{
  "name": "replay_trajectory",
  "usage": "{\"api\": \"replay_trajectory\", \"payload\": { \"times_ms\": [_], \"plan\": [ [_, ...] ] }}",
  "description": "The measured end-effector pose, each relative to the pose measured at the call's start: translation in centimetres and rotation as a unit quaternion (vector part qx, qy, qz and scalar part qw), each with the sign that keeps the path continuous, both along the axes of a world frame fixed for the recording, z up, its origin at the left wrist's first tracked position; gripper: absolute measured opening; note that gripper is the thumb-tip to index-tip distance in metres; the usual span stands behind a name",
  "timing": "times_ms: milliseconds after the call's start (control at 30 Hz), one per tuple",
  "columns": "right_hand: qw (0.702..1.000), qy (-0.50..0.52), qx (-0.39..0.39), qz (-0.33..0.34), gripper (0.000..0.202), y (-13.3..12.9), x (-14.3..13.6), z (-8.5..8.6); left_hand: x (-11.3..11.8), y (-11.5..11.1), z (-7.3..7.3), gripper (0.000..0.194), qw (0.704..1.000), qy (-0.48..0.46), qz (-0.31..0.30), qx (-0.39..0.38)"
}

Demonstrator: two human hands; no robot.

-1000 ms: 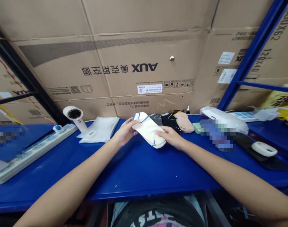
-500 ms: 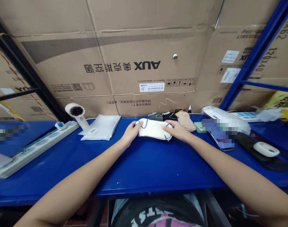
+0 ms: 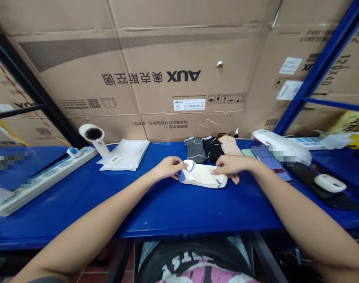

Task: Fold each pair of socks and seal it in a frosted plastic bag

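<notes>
The folded white fabric socks with blue trim [image 3: 201, 175] now lie nearer the blue desk's [image 3: 179, 214] front edge than half a second ago, exposing more of the folded dark-grey socks [image 3: 195, 151] behind. The left hand [image 3: 168, 168] pinches one end, the right hand [image 3: 231, 164] grips the other, partly hiding folded black socks [image 3: 211, 149] and beige socks [image 3: 230, 144]. Clear plastic wrap [image 3: 303, 156] encloses a white object [image 3: 263, 137].

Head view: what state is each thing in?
White socks: flat, layered, left hand gripping one end, right hand on the other
Gray socks: lying flat
Black socks: lying flat
Peach socks: flat, partly hidden
Phone: screen lit
Handheld fan: standing; whether running, unclear
White packets: stacked flat
Power strip: plug inserted
</notes>
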State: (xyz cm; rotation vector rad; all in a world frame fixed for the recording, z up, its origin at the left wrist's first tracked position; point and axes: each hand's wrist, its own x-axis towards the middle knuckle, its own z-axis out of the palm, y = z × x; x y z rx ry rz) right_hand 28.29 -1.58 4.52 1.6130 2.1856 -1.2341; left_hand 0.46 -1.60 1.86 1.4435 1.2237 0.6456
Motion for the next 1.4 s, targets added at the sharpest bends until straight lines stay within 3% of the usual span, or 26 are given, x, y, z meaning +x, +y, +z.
{"api": "replay_trajectory", "payload": {
  "times_ms": [33,100,200,233,333,400,467,533,633,733,833,933,1233,1400],
  "plan": [
    [0.999,-0.029,0.025,0.010,0.049,0.0,0.0,0.0,0.0,0.0,-0.1,0.038,1.000,0.001,0.001,0.009],
    [0.984,-0.058,0.166,0.015,0.051,-0.1,-0.3,0.2,0.1,0.0,-0.2,0.039,1.000,-0.009,-0.005,0.009],
    [0.900,-0.012,0.436,-0.007,0.046,-0.7,-1.5,0.5,0.5,-0.5,-0.3,0.041,0.999,-0.036,-0.023,-0.017],
    [0.879,0.028,0.476,0.003,0.042,-1.1,-2.1,0.4,0.8,-0.8,-0.3,0.041,0.998,-0.043,-0.025,-0.024],
    [0.865,0.146,0.459,0.144,0.033,-2.6,-4.1,-0.2,1.6,-1.3,-0.7,0.042,0.998,-0.052,-0.022,-0.022],
    [0.857,0.164,0.444,0.204,0.034,-3.4,-5.3,-0.9,1.8,-1.4,-1.0,0.042,0.999,-0.044,-0.026,-0.011],
    [0.857,0.154,0.443,0.213,0.033,-3.9,-6.2,-1.6,1.6,-1.2,-1.2,0.039,0.999,-0.014,-0.031,0.023],
    [0.864,0.143,0.438,0.205,0.031,-3.9,-6.6,-2.2,1.0,-0.9,-1.3,0.032,0.992,0.028,-0.019,0.124],
    [0.870,0.134,0.429,0.203,0.029,-3.4,-6.6,-2.6,0.0,-0.5,-0.9,0.020,0.943,0.062,0.011,0.326],
    [0.873,0.132,0.422,0.204,0.028,-2.9,-6.4,-2.6,-0.6,-0.7,-0.4,0.016,0.912,0.054,-0.029,0.406],
    [0.878,0.135,0.411,0.204,0.027,-2.7,-6.4,-2.6,-0.8,-1.0,-0.1,0.012,0.889,0.049,-0.147,0.430],
    [0.878,0.140,0.409,0.203,0.025,-2.7,-6.4,-2.7,-0.7,-1.2,0.0,0.024,0.870,0.073,-0.226,0.433],
    [0.863,0.163,0.442,0.183,0.041,-2.4,-6.3,-3.2,-1.1,-0.7,0.0,0.030,0.839,0.121,-0.290,0.444],
    [0.865,0.151,0.439,0.189,0.039,-2.5,-6.3,-3.1,-0.8,-0.8,-0.2,0.031,0.839,0.127,-0.278,0.450]
  ]
}}
